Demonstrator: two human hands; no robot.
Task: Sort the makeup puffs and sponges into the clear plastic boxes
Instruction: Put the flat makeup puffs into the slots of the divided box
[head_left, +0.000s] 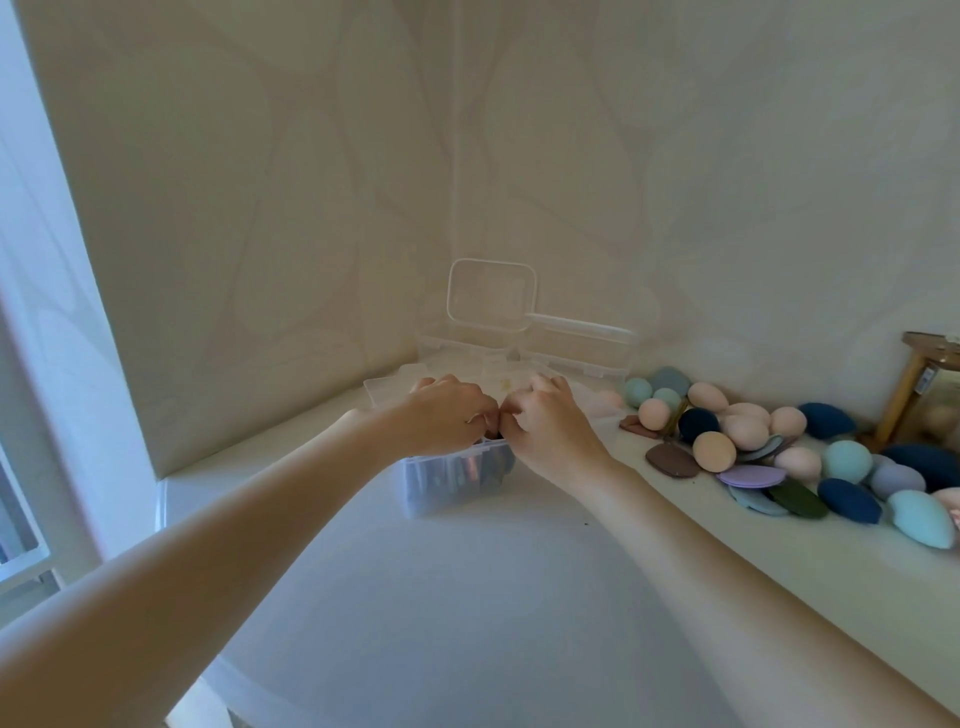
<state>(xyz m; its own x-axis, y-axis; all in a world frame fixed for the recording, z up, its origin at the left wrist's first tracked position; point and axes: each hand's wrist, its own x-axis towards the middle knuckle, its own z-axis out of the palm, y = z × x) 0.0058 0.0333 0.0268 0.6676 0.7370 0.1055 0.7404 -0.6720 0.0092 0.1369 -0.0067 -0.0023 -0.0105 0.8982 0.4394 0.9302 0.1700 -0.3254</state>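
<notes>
A clear plastic box (441, 483) stands on the white table in front of me, with dark flat puffs packed upright inside it. My left hand (447, 415) and my right hand (550, 426) meet over the box's top, fingers curled down at its upper edge; what the fingertips grip is hidden. Behind them stand more clear boxes (571, 353), one with its lid (491, 296) raised. A heap of puffs and sponges (779, 447) in peach, teal, navy, lilac and brown lies at the right.
The table sits in a corner between two pale patterned walls. A wooden-framed stand (914, 384) rises at the far right behind the heap. A window frame (31, 467) runs down the left side.
</notes>
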